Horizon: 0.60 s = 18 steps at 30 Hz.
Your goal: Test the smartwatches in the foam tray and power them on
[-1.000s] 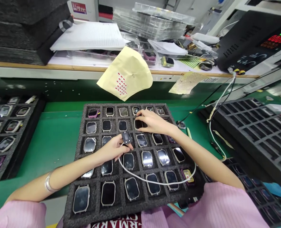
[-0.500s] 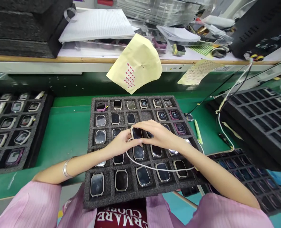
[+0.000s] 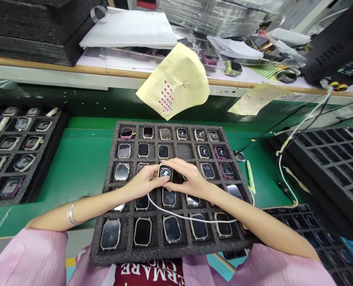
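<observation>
Both my hands meet over the middle of a black foam tray [image 3: 105,258] whose compartments hold several smartwatch bodies without straps. My left hand [image 3: 148,178] grips a smartwatch [image 3: 165,173] by its left side, thumb along the lower edge. My right hand [image 3: 191,177] holds the same watch from the right, fingers at its top and thumb near its lower corner. The watch's screen is lit with a dial. A white cable [image 3: 188,218] runs from beneath my left hand across the tray to the right; its end under the watch is hidden.
At the left is another foam tray [image 3: 49,149] of watches. Black trays [image 3: 322,159] are stacked on the right, near a light green pen-like tool [image 3: 250,176]. A yellow paper [image 3: 176,83] hangs from the shelf edge [image 3: 117,71] ahead. More watch trays lie at lower right.
The screen of the held watch has gone from dark to a lit dial. Both hands and the watch have shifted slightly left and down in view, and the camera view has tilted a little.
</observation>
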Tool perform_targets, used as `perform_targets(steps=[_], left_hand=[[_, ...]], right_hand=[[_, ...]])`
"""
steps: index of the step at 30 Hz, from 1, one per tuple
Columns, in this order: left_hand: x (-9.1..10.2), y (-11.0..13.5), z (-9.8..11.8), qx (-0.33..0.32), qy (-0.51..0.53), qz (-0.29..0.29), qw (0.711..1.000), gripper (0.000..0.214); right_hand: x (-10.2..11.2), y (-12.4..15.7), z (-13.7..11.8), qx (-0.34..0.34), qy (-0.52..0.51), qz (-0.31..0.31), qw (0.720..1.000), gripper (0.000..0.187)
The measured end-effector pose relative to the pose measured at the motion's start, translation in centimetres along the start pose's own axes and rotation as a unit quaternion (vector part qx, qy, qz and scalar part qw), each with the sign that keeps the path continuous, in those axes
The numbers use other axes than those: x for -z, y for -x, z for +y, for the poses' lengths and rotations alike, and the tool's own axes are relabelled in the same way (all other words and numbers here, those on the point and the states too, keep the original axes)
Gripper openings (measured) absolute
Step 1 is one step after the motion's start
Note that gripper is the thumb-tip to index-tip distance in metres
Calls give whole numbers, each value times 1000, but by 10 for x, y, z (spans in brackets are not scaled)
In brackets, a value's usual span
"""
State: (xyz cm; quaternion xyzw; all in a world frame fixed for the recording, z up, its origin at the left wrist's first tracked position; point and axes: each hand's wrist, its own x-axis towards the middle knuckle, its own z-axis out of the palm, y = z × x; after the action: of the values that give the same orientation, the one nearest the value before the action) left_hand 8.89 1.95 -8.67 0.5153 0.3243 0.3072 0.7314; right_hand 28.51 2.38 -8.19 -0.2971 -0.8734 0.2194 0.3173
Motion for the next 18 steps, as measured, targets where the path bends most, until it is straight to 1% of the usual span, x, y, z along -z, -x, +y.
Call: perform_targets(steps=[4, 11, 18], left_hand=[[0, 1, -2, 12, -6, -11, 1000, 30], [0, 2, -3, 29, -32, -18, 999, 29], [1, 3, -5, 14, -97, -21, 995, 27]], right_hand=[[1, 2, -1, -21, -29, 4, 999, 53], [4, 4, -4, -30, -13, -24, 999, 59], [4, 6, -11, -27, 19, -2, 999, 50]])
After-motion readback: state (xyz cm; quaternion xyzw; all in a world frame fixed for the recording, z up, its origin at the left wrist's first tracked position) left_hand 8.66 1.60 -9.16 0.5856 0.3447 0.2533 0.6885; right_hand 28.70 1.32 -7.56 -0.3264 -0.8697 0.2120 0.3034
